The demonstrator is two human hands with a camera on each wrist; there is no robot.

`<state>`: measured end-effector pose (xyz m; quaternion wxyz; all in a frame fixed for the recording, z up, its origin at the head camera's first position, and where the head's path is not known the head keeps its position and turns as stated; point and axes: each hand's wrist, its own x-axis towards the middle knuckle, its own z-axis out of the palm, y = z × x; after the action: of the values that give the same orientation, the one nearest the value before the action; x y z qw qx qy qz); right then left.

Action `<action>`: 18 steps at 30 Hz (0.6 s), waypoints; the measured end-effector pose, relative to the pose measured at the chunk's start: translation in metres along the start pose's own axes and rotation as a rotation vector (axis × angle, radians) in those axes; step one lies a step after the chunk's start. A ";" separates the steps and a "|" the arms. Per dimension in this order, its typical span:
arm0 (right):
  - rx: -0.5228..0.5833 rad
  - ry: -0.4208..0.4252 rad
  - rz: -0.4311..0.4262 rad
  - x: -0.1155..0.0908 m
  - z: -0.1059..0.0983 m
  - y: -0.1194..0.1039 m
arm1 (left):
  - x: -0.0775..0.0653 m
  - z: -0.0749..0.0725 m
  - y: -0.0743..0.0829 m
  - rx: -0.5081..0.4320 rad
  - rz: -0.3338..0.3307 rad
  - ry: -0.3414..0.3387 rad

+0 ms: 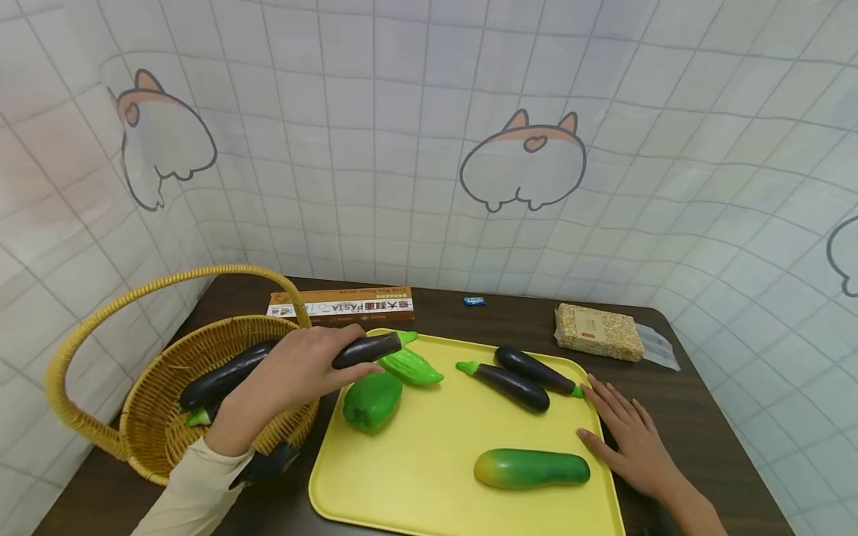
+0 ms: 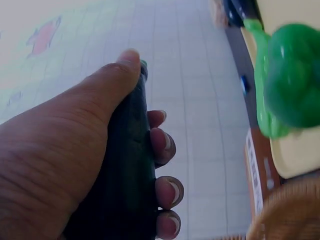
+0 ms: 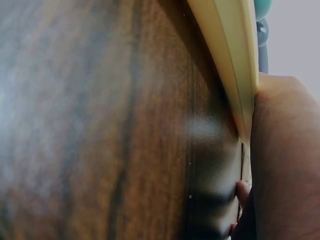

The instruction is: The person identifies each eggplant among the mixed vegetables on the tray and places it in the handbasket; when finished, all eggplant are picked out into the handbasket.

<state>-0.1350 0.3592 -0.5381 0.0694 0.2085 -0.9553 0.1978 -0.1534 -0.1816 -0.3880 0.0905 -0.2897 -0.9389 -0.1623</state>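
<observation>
My left hand (image 1: 291,372) grips a dark purple eggplant (image 1: 367,350) with a green stem, held above the gap between the wicker basket (image 1: 150,380) and the yellow tray (image 1: 409,476). In the left wrist view, the thumb and curled fingers wrap the held eggplant (image 2: 132,160). More eggplants (image 1: 221,378) lie in the basket, partly hidden by my forearm. My right hand (image 1: 630,443) rests at the tray's right edge, fingers extended. Near its fingertips, two eggplants (image 1: 512,387) lie on the tray. A green bell pepper (image 1: 372,402) and a bumpy green bitter melon (image 1: 412,366) sit at the tray's left.
A green-and-yellow, long squash-like vegetable (image 1: 532,469) lies toward the tray's front right. Behind stand a pasta box (image 1: 342,305), a small blue packet (image 1: 474,301) and a bag of grain (image 1: 596,333). The basket's tall handle (image 1: 167,281) arches up; a tiled-pattern curtain (image 1: 402,149) surrounds the table.
</observation>
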 end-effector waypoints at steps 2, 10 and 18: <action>-0.002 0.002 -0.001 0.000 0.000 0.001 | -0.006 -0.004 -0.008 -0.003 -0.048 -0.004; 0.003 0.005 -0.004 -0.001 0.001 0.002 | -0.034 -0.017 -0.035 0.020 -0.140 0.051; 0.003 0.001 0.001 -0.001 0.002 0.003 | -0.049 -0.029 -0.051 0.018 -0.180 0.081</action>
<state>-0.1355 0.3614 -0.5417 0.0695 0.2081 -0.9550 0.1995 -0.1410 -0.2571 -0.3865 0.1158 -0.1967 -0.9581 -0.1730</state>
